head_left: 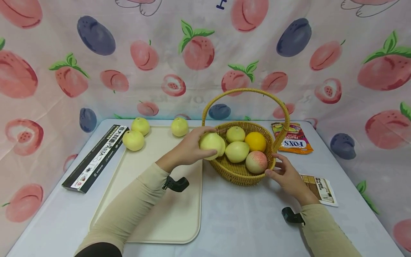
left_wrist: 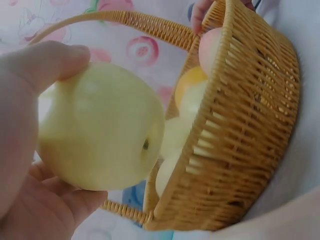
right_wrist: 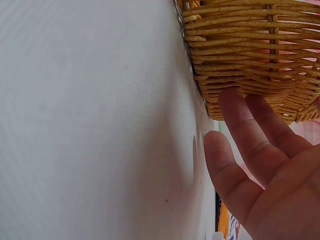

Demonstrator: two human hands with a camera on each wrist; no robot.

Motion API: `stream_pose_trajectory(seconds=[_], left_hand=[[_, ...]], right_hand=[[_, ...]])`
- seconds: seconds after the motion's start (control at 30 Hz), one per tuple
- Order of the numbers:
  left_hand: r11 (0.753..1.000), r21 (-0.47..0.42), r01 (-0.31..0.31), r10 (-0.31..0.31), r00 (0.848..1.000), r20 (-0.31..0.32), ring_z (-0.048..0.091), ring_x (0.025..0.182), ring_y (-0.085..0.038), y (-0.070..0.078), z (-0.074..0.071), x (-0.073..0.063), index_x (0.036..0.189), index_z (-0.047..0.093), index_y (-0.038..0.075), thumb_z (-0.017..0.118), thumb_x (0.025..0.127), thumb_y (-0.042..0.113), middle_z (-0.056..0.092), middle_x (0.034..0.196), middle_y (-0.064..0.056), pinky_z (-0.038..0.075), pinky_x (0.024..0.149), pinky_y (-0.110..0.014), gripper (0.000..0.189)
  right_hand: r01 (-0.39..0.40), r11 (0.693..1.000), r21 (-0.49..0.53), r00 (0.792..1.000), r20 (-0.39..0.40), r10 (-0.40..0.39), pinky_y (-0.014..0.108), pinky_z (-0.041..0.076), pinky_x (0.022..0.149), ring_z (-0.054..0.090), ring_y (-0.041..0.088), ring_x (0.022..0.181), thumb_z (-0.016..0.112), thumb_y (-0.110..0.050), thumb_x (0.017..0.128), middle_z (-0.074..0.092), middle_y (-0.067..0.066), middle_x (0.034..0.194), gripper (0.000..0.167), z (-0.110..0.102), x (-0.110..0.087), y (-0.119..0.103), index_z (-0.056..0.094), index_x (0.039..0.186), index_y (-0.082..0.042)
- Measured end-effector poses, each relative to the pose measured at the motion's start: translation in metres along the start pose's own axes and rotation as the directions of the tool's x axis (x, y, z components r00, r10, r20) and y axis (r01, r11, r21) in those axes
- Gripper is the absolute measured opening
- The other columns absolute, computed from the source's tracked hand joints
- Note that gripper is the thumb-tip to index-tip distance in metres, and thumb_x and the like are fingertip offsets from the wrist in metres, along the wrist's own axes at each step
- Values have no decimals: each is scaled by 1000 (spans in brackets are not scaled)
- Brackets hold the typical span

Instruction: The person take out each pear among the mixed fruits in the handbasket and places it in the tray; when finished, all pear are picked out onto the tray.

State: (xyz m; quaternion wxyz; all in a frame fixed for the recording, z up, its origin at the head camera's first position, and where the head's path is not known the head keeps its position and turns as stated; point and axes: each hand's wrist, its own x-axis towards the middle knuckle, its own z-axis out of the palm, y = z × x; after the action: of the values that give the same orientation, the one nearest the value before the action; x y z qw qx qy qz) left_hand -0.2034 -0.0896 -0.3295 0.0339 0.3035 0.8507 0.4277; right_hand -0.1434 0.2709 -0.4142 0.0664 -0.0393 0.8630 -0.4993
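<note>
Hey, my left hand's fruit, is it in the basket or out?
Out: the left hand holds that fruit above the basket, not inside.

Over on the left, a long black box (head_left: 96, 159) is lying slantwise on the white table (head_left: 244, 221), showing a pale printed band. At the back right, a red-and-orange Fox's bag (head_left: 293, 139) is lying with its lettering upside down; closer in, a brown-and-white packet (head_left: 323, 191) is resting, partly hidden. Behind, a fruit-print cloth (head_left: 192, 78) is hanging.

box (head_left: 96, 159) left of tray (head_left: 167, 221) | basket (head_left: 242, 178) right of tray | fruit (head_left: 237, 152) in basket
</note>
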Motion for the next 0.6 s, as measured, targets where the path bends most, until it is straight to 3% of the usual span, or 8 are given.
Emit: stream_pose_trajectory(seconds=[0.2,0.6], left_hand=[[1000,-12,6,-7,998,-63,49,124,-25,-15,-8,-10,143,49,3,79,87,26,49,142,-11,48,96,-45,67],[995,-22,98,-100,987,-125,54,117,-29,-40,-20,-24,144,47,7,80,86,24,48,143,-11,49,94,-48,69]], right_hand=[[-14,1000,1,1000,8,14,56,47,98,53,45,121,64,-36,99,34,35,149,80,0,0,-1,18,158,-8],[-11,1000,3,1000,12,11,57,47,98,53,45,121,64,-36,99,34,35,149,80,-1,-1,-1,19,158,-8]])
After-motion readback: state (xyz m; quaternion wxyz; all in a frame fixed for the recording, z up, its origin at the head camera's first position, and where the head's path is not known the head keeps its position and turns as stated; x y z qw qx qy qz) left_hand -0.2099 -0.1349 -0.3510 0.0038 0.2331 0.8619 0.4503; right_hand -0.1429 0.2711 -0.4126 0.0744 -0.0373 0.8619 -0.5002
